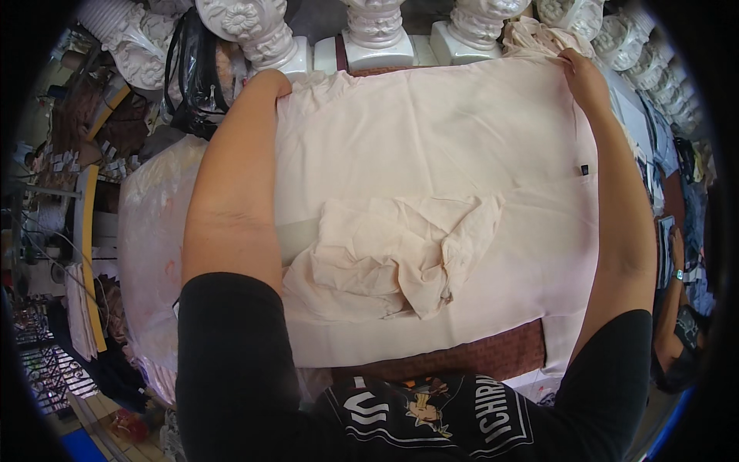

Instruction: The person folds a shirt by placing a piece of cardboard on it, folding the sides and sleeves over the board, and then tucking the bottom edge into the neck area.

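Both your arms reach forward over the cream cloth [431,131], which lies spread across the brown tabletop [481,353]. Your right hand [588,81] is at the far right corner; its fingers are closed in a pinch on the cloth edge. Your left hand [271,83] is at the far left corner, touching or right beside the gathered fabric there; its fingers are mostly hidden, so I can't tell if they grip.

Cloth is mostly flat with shallow creases; a crumpled cream piece [385,258] lies on its near half, between your forearms. Small black tag [584,169] sits by the right edge, next to your right forearm. Brown shows past the near edge.

Around you: white carved balusters [377,35] along the far side, black bag [196,77] beyond your left arm, clear plastic-wrapped bundle [150,246] to the left. Another person [681,331] is at far right.
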Tool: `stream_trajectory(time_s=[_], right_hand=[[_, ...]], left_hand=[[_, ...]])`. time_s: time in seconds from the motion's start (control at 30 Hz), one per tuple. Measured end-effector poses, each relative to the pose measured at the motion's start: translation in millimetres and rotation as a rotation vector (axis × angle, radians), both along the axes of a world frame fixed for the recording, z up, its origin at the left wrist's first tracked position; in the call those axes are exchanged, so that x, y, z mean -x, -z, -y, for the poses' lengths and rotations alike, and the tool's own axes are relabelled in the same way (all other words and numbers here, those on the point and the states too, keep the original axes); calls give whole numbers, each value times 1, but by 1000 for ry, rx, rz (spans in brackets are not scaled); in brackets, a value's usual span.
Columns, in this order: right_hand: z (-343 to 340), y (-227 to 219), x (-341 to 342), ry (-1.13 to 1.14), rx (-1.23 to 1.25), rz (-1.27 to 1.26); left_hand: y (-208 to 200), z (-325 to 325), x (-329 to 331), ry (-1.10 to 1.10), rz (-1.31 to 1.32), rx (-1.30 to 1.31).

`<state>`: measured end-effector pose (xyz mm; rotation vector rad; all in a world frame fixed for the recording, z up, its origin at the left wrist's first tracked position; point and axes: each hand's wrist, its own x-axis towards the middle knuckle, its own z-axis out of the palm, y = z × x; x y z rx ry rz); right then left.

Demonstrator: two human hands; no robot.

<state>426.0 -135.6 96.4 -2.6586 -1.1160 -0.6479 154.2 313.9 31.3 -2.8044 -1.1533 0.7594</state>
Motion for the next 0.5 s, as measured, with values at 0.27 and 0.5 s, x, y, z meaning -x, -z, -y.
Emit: stream_trajectory(time_s=[0.27,0.5], right_hand=[[23,-8,0,-30,-80,-13],[52,-23,-4,-15,-133,-13]], left_hand=[[-39,29,63,-639,1304,1032],[-82,53,127,11,1714,1410]])
